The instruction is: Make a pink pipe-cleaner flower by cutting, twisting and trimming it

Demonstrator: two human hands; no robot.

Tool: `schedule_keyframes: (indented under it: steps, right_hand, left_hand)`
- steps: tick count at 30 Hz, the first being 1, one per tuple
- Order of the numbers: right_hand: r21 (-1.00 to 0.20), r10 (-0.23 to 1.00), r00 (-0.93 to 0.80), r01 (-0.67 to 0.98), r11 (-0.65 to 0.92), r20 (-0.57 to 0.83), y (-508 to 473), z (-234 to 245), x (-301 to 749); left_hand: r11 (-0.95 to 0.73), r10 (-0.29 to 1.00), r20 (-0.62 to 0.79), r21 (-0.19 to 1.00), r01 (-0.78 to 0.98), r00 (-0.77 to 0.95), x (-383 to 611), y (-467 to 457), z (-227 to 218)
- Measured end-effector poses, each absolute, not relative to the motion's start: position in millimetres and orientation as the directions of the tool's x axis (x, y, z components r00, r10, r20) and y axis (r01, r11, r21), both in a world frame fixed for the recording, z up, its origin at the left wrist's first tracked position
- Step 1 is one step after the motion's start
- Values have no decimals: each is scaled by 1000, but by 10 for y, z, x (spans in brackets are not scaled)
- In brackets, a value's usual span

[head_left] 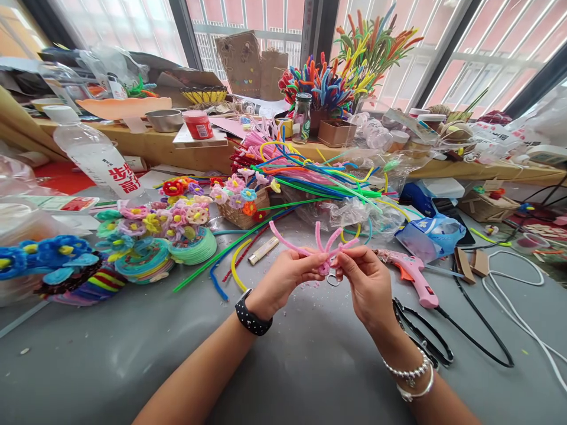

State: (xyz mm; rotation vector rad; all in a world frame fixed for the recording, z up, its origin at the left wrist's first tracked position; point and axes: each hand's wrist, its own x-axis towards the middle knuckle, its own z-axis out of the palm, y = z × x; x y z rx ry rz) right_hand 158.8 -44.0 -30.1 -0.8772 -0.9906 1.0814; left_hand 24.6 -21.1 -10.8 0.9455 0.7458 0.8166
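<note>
Both my hands meet over the middle of the grey table, pinching one bundle of pink pipe cleaners [318,236]. Several fuzzy stems fan up and outward from the pinched point. My left hand [290,274] closes its thumb and fingers on the left side of the bundle. On the right side, my right hand [367,283] grips it with thumb and forefinger. Just below the fingertips a small pink looped part shows, partly hidden by the fingers. A metal ring [332,280] sits beneath; whether it is attached cannot be seen.
A pink glue gun [419,276] lies right of my right hand, beside black-handled scissors [425,336]. Loose pipe cleaners [310,168] pile up behind. Pipe-cleaner flower baskets [146,260] stand at left, near a plastic bottle [95,156]. A white cable [516,307] runs along the right.
</note>
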Motion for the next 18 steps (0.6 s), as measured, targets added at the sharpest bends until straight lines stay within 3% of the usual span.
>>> schedule_keyframes:
  steps: [9, 18]
  right_hand:
    - [-921, 899, 201, 112, 372, 388, -495, -297, 1592]
    - [-924, 875, 299, 96, 371, 382, -511, -295, 1562]
  left_hand:
    - [331, 885, -184, 896, -297, 429, 236, -193, -138]
    - [347, 884, -192, 880, -325, 426, 239, -199, -149]
